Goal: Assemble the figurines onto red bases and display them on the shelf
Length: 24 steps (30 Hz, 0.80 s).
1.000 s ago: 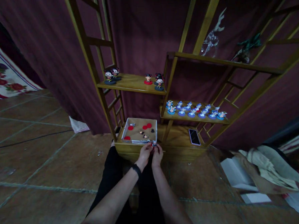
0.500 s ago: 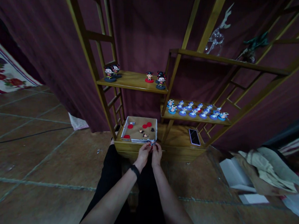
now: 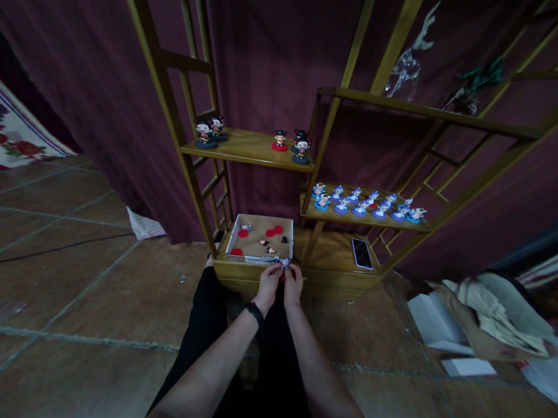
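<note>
My left hand (image 3: 268, 284) and my right hand (image 3: 294, 284) meet close together in front of the low wooden shelf, fingers pinched on a small figurine part (image 3: 285, 267) held between them. Just beyond sits an open cardboard box (image 3: 234, 239) holding red round bases (image 3: 273, 231) and small loose figurine pieces (image 3: 266, 246). A black band circles my left wrist.
Finished dark-haired figurines (image 3: 301, 149) stand on the upper wooden shelf (image 3: 244, 151); several blue figurines (image 3: 363, 204) fill the lower right shelf. A phone (image 3: 361, 253) lies on the bottom board. Cloth and white boxes (image 3: 479, 319) lie on the tiled floor at right.
The view has shifted slightly; my hands stay pinched together on the small part, a little higher in the picture and nearer the box's edge.
</note>
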### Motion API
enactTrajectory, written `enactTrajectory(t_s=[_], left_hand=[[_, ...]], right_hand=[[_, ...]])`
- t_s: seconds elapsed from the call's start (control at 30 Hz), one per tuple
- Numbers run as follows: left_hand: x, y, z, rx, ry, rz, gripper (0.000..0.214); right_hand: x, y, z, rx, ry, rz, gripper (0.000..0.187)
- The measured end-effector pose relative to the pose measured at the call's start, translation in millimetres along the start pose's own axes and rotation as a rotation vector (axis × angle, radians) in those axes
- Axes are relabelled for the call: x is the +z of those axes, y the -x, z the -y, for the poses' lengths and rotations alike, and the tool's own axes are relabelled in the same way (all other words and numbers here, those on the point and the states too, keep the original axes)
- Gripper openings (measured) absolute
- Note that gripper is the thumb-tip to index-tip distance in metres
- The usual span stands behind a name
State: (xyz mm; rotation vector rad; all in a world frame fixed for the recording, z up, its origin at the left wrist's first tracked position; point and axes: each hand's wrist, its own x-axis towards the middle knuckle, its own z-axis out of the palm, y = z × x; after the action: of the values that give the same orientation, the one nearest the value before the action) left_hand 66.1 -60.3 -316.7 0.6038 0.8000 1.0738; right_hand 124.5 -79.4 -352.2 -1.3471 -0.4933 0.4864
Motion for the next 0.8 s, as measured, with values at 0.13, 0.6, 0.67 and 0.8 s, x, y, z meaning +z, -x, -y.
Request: enactTrajectory(t_s=[0.13,0.6,0.67,0.8], left_hand=[[0.7,-2.8,1.3,-0.005,-0.012,-0.034,0.022],[4.1,1.1,-5.1,-0.104,0.014,-0.016,0.018],[3.9,1.1,-5.7,-0.105,0.017,-0.012,0.018],[3.0,-0.3,-5.6,-0.096,0.020,-0.017,0.019]], right_hand=[[-1.1,0.0,0.6,0.015,-0.013,0.002,0.024],[-4.0,-0.3,6.8,0.052,-0.095,-0.022,0.023],[-4.0,-0.6,5.6,0.054,-0.076,-0.024,0.023],[-3.9,-1.2,4.1,0.042,-0.045,-0.017,0.022]])
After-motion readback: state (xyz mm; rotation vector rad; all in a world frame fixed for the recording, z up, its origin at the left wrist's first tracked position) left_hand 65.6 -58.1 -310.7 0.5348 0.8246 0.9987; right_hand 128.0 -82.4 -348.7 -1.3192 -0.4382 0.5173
